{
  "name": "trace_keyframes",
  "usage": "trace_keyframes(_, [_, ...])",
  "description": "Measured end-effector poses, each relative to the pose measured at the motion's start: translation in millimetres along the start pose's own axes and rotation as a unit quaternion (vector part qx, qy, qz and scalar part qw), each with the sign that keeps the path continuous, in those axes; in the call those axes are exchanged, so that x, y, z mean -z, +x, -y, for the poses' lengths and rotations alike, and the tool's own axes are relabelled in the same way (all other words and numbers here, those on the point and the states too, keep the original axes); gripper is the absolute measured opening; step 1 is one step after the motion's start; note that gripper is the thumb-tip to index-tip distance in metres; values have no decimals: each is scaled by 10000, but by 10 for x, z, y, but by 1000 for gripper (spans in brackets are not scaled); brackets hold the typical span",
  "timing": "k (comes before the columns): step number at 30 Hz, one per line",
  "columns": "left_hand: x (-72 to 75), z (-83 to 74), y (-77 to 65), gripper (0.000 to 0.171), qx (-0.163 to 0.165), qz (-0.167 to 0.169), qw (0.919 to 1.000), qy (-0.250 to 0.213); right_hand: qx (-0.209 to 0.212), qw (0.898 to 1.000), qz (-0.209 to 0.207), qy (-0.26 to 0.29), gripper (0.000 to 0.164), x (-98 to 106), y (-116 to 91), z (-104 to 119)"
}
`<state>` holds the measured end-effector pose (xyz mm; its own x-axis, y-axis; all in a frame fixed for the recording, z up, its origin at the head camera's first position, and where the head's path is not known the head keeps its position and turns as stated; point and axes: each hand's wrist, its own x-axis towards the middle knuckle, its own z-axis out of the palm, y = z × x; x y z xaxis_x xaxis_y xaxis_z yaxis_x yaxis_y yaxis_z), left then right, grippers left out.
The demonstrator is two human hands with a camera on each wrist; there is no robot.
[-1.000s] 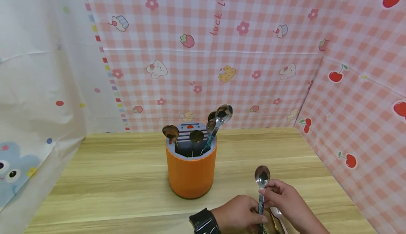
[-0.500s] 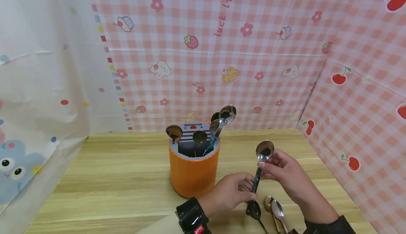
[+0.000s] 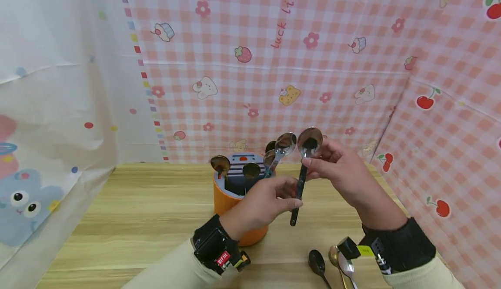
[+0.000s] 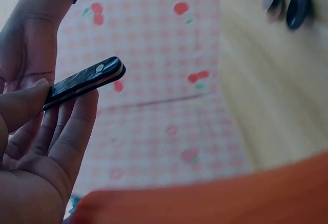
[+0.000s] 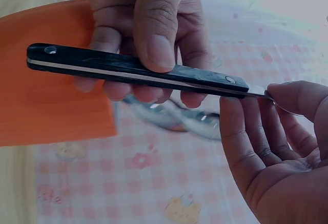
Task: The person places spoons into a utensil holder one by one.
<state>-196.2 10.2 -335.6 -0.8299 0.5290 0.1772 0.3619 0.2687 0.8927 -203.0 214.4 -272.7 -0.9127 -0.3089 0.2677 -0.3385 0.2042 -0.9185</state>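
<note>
Both hands hold one spoon point(image 3: 302, 180) with a steel bowl and a dark riveted handle, raised bowl-up in front of the holder's right side. My right hand point(image 3: 338, 171) pinches it at the neck, just under the bowl. Lower down, my left hand point(image 3: 266, 202) grips the handle between thumb and fingers; the handle's end point(image 4: 110, 69) sticks out past them in the left wrist view. Behind the left hand stands an orange cutlery holder point(image 3: 223, 204) with a grey slotted top. Several spoons lean in it bowl-up, among them a steel one point(image 3: 285, 143) with a teal handle.
On the wooden table point(image 3: 129, 228) near the front right lie a black spoon point(image 3: 317, 262), a gold spoon point(image 3: 334, 255) and a silver spoon point(image 3: 346, 264). A pink checked cloth point(image 3: 235, 84) hangs behind and at the right; a white cloth point(image 3: 58, 84) hangs at the left.
Both hands have lifted the spoon from low over the table, up and leftward to beside the cutlery holder. The black, gold and silver spoons on the table have come into view.
</note>
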Motion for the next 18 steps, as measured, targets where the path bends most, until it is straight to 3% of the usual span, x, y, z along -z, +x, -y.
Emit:
trace_keyframes(9, [505,-186,-85,29,88,-339,9990,262,344,9987,242,302,15,-212,381,270])
trace_keyframes(18, [888,-50,-155,28,96,-744,9955,581,371,9979,423,323,18,-553,693,315])
